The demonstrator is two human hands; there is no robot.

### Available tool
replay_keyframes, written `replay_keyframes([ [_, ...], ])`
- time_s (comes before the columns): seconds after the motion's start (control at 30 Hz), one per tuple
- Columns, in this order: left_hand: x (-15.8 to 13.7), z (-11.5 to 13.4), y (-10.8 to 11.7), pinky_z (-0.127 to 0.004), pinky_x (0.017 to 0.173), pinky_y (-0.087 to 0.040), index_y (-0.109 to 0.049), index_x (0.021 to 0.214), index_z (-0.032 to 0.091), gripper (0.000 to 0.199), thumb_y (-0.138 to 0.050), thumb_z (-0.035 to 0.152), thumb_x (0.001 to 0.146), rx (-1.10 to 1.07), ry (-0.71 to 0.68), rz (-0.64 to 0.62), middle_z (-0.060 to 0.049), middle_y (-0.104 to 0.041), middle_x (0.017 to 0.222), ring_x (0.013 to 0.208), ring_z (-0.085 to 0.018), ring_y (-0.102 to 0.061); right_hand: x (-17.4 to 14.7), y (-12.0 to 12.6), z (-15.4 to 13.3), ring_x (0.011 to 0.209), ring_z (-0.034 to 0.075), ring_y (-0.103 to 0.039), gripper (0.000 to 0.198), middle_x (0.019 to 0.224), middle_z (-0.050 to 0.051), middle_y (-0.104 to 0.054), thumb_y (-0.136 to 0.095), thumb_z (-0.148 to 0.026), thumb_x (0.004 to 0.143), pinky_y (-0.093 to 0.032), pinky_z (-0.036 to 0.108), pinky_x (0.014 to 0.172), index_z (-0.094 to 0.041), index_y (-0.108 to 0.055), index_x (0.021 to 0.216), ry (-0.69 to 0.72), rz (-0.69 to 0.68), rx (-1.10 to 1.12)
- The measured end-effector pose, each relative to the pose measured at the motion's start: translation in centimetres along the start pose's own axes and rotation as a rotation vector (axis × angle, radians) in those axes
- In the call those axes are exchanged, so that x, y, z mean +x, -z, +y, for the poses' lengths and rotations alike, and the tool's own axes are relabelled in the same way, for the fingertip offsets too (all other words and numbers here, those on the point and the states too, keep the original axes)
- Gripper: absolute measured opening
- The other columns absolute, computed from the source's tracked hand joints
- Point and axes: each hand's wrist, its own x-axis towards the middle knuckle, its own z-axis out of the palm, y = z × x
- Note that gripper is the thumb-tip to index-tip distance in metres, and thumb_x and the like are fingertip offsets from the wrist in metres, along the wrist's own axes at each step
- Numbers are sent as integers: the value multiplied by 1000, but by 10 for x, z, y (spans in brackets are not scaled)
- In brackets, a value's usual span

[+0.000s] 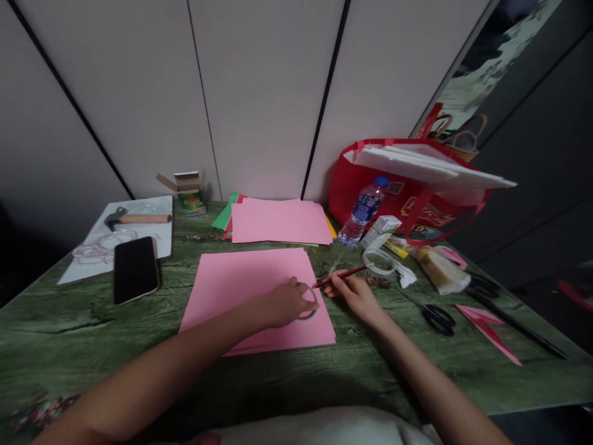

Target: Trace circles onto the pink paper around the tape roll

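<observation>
Slim dark-red pencil's point(356, 270) held in the right hand point(356, 294), and a thin pale ring's point(316, 297) held down on rectangular pink paper point(248, 275) by the left hand point(286, 303).

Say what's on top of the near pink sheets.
A ring lies on the pink sheets, the left hand on it, a red pen's tip beside it; hand and forearm hide paper beneath.

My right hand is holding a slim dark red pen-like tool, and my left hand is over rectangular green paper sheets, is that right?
Not quite: the head view shows the rectangular paper sheets under your left hand are pink. Your right hand does hold the slim dark red pen-like tool.
</observation>
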Motion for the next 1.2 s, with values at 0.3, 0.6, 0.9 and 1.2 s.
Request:
replay_keyframes([
  [0.3,0,-11,-2,-33,87,-33,-58,110,23,26,-56,14,86,-71,-66,44,-6,-65,98,100,-20,-54,-31,1,-4,67,19,-64,41,75,7,-66,-57,-58,79,-54,32,64,-17,-60,82,92,53,-120],
  [0.6,6,-13,1,-32,84,-35,-63,110,23,30,-66,28,81,-17,-30,-12,-9,-63,99,96,-22,-54,-61,1,-5,67,17,-63,25,76,6,-69,-56,-41,83,-48,27,60,-17,-64,85,153,59,-400],
  [0.9,8,-15,-2,-33,82,-36,-64,109,25,31,-67,32,80,-12,-24,4,-9,-59,95,91,-23,-52,-81,-3,-16,59,13,-58,25,72,4,-66,-50,-38,88,-44,23,55,-16,-62,86,214,-47,-540],
  [1.2,10,-13,9,-31,76,-39,-67,106,28,30,-70,32,76,-14,17,-49,-7,-56,93,82,-20,-51,-90,-12,-30,49,9,-49,21,60,-2,-55,-46,-29,90,-38,19,50,-18,-57,77,344,-107,-654],
])
